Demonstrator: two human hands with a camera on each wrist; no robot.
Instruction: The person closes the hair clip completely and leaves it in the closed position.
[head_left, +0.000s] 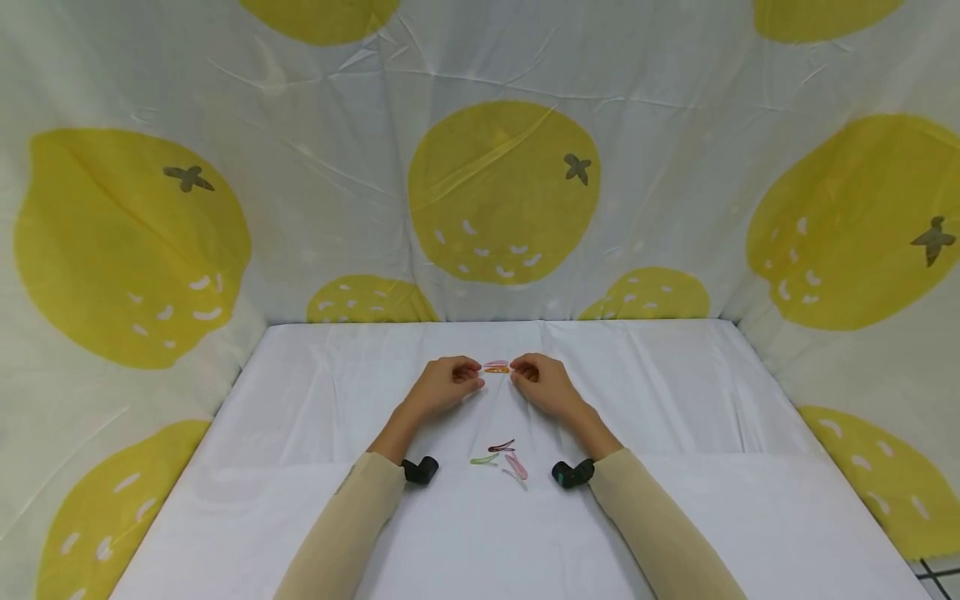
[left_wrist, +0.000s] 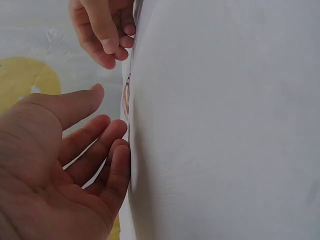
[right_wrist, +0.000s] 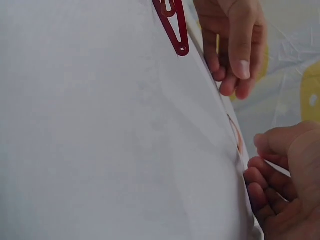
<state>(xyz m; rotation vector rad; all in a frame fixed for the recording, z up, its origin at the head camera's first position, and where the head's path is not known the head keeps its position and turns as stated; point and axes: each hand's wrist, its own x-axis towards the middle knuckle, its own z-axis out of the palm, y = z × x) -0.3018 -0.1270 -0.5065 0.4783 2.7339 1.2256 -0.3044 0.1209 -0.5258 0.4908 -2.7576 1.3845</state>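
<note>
Orange hair clip and far pink clip lie close together on the white-covered table in the head view, between the left hand and right hand; whether fingertips touch them cannot be told here. Nearer the camera, only this view gathers the green clip, near pink clip, pale clip and dark red clip.

The left wrist view reveals the left hand's grip: thumb apart from the bent fingers, with the orange hair clip seen nearly edge-on beyond the fingertips.

The right wrist view shows the right hand's grip likewise apart, and alone brings out the dark red clip's holed tip.
</note>
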